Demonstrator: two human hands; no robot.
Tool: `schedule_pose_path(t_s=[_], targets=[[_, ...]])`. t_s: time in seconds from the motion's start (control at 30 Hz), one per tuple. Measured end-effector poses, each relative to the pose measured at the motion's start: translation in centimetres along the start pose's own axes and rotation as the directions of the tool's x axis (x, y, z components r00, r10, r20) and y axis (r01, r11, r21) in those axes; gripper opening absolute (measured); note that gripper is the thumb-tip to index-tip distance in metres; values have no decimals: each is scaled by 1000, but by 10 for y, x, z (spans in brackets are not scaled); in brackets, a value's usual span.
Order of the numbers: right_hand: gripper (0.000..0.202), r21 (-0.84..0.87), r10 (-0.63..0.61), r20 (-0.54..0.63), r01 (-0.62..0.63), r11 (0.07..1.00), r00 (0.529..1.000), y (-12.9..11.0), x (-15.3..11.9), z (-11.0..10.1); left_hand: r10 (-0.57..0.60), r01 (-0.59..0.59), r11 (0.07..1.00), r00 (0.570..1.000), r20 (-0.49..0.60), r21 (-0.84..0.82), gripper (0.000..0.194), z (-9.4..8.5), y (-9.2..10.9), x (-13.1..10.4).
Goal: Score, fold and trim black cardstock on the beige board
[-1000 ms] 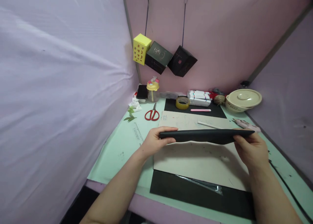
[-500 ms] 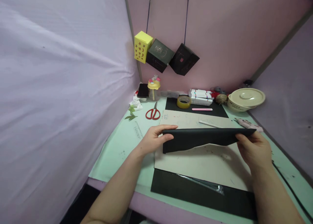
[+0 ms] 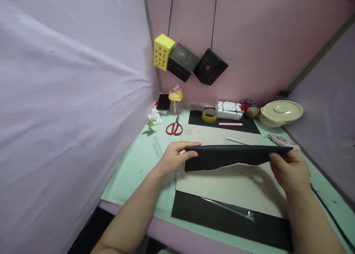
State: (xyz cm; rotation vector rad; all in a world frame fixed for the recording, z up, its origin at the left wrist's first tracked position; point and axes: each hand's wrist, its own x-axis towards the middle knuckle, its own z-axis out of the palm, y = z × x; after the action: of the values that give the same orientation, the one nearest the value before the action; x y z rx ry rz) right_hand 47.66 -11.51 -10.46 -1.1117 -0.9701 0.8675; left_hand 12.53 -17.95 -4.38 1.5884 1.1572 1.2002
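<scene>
My only view comes from my head, facing forward and down across the worktop (image 3: 129,178). Near by, my forearms (image 3: 138,202) rise from the bottom edge to my fingers (image 3: 191,154); farther off, it takes in the pink wall (image 3: 255,43).

a pink wall (image 3: 263,43) rises beyond the fingers (image 3: 191,154); wrinkled pale lilac fabric (image 3: 69,80) hangs to their left, a greyer lilac panel (image 3: 327,87) to their right, a mint-green worktop (image 3: 124,183) beneath.

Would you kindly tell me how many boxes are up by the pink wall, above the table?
3: a yellow box on the left, a middle black box, and a right-hand black box. Any behind these would be hidden.
</scene>
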Motion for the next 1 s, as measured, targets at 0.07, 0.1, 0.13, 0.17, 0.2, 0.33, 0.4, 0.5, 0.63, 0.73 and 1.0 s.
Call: schedule_pose_path(t_s=[0.07,0.1,0.13,0.17,0.2,0.33,0.4,0.5,0.63,0.73,1.0], targets=[[30,12,7,-6,-7,1000,1000,-3,-1,1,-6,6,1000,1000,-7,-10,29,0,0,0],[31,28,6,-3,-6,1000,1000,-5,-2,2,-6,6,1000,1000,-13,-16,29,0,0,0],[33,43,4,8,-4,999,1000,-7,-3,3,-2,2,1000,1000,-19,-24,30,1,0,0],[34,51,-2,23,0,999,1000,-9,-4,4,3,-3,999,1000,-26,-34,30,1,0,0],[34,55,-10,41,8,998,999,-11,-4,5,9,-10,999,999,-32,-44,31,1,0,-1],[35,64,-52,95,46,997,994,-15,-5,6,32,-35,997,999,-35,-75,33,2,1,-1],[34,68,-62,113,55,996,992,-15,-5,6,40,-42,996,999,-32,-79,32,2,1,-1],[37,74,-53,107,45,996,993,-17,-6,5,40,-43,997,998,-39,-68,32,2,2,-1],[42,46,1,47,-4,999,999,-20,-6,6,2,-5,999,998,-65,-40,33,2,1,-2],[47,29,17,44,-19,999,999,-22,-6,7,-52,48,996,997,-61,-71,38,3,-2,-2],[51,-5,4,79,-4,1000,997,-18,-4,3,-115,108,990,990,-76,-96,36,5,-3,0]])
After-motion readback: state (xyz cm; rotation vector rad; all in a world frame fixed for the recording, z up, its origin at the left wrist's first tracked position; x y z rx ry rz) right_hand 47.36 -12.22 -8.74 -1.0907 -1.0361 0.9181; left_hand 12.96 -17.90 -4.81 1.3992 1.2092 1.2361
